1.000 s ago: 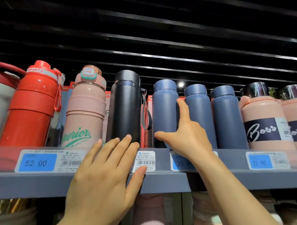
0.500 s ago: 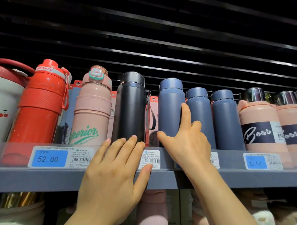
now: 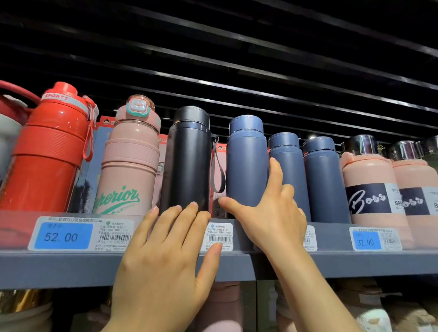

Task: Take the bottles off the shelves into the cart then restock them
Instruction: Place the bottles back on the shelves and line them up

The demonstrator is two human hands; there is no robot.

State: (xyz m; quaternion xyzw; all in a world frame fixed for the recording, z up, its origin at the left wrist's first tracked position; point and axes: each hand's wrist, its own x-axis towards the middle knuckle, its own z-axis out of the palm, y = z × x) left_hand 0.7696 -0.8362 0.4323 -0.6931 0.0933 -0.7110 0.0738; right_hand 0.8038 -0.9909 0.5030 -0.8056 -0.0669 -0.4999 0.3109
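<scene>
A row of bottles stands on a grey shelf (image 3: pixel 397 264). My right hand (image 3: pixel 268 215) grips the base of the leftmost blue bottle (image 3: pixel 247 162), thumb on its left side and index finger up its right side. That bottle stands taller in view than the two blue bottles (image 3: pixel 288 166) (image 3: pixel 323 175) to its right. My left hand (image 3: pixel 166 259) lies flat against the shelf's front lip, straight fingertips touching the base of a black bottle (image 3: pixel 188 159) with a strap.
A red sports bottle (image 3: pixel 50 153) and a pink bottle (image 3: pixel 130 159) stand to the left. Pink bottles with dark labels (image 3: pixel 370 192) fill the right. Price tags (image 3: pixel 61 235) line the shelf edge. More bottles sit on the shelf below.
The leftmost blue bottle has come forward and a little up under my right hand, which has curled tighter round it. My left hand stays on the shelf lip.
</scene>
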